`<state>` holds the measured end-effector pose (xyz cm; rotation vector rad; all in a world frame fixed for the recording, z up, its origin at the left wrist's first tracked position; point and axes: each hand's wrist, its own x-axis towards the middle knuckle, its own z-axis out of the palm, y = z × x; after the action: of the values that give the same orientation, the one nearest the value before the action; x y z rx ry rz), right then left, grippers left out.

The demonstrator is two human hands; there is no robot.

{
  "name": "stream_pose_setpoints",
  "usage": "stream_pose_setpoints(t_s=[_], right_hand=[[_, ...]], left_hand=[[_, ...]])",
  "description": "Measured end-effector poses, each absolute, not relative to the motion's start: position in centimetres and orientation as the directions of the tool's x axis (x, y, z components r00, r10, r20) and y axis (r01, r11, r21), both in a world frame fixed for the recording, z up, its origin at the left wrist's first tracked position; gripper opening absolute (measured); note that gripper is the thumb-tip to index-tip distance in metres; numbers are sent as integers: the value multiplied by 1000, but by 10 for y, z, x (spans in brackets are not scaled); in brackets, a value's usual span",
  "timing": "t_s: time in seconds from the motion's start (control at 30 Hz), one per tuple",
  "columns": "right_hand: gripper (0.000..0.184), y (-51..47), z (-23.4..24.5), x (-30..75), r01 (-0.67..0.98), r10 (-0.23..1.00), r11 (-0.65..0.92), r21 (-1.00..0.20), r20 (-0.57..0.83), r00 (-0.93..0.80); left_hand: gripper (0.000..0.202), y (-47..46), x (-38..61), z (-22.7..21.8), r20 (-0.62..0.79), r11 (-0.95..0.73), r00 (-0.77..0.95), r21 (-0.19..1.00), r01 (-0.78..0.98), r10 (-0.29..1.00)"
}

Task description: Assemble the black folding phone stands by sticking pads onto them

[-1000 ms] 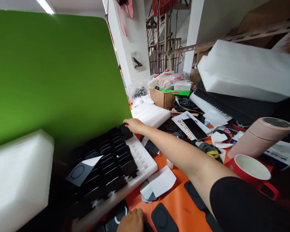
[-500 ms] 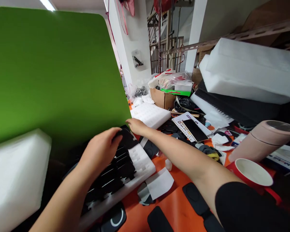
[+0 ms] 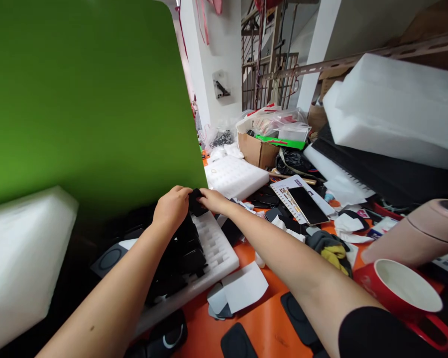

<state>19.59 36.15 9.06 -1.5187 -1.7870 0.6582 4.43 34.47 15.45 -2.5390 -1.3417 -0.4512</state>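
My left hand (image 3: 171,209) and my right hand (image 3: 213,200) meet at the far end of a white slotted foam tray (image 3: 218,248). Both pinch one small black pad (image 3: 197,203) between them, just above the tray's back row. Several more black pads (image 3: 182,253) stand on edge in the tray's slots, partly hidden by my left forearm. Both hands are closed on the pad.
A green panel (image 3: 82,99) stands upright at the left, with a white foam block (image 3: 18,258) below it. On the orange table (image 3: 269,313) lie loose black pads, white paper slips (image 3: 242,288), a phone (image 3: 308,205), a red mug (image 3: 406,293), a pink flask (image 3: 418,233) and stacked foam sheets (image 3: 392,109).
My left hand rose from the table's near edge to the far end of the tray and joined my right hand on the black pad.
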Motion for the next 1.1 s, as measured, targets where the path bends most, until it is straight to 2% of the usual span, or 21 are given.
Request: stream_pose_setpoints(t_s=[0.2,0.37,0.5,0.6,0.63,0.67,0.7,0.77,0.8,0.9,0.93,1.0,1.03,1.1], right_hand=[[18,369,81,194,650,988,152,-745,120,-94],[19,358,70,183,748,998,62,-661,54,-36],[18,344,92,177,811,1000,-6,-585,-5,4],[20,320,122,179,853,1000,-16,-522,1,19],[20,304,130,180,907,999,31,-419,36,-17],[20,282,135,181,941,998,70,-332,27,-65],[22,256,137,179,951,991,125,-283,-4,-131],[27,195,127,170,955,956,164,-246,-198,-215],[31,165,116,162,955,925,155,-252,-303,-230],[60,95,69,133,968,887,81,-238,-425,-178],[74,82,55,124,972,892,58,-226,-425,-152],[84,69,35,111,965,904,-10,-262,-414,-103],[83,68,31,108,953,911,-43,-301,-403,-87],[65,72,35,113,902,916,-86,-423,-391,-95]], left_hand=[[41,348,40,147,315,-572,572,-101,814,758],[39,352,48,139,174,-592,601,-108,799,780],[35,338,53,148,84,-566,572,-89,820,816],[37,295,34,149,110,-586,585,-25,810,803],[37,273,22,145,202,-620,601,47,783,774],[36,247,8,138,220,-648,616,116,753,756],[33,220,-7,128,169,-676,654,184,714,737],[34,168,-36,100,-48,-717,756,284,637,653],[46,146,-48,85,-167,-696,761,319,643,627],[76,101,-62,47,-432,-617,686,312,722,585],[80,94,-61,40,-473,-602,657,288,745,587],[89,89,-55,35,-513,-562,595,240,792,619],[90,90,-53,36,-522,-536,570,234,811,634],[78,95,-50,43,-552,-472,536,269,840,639]])
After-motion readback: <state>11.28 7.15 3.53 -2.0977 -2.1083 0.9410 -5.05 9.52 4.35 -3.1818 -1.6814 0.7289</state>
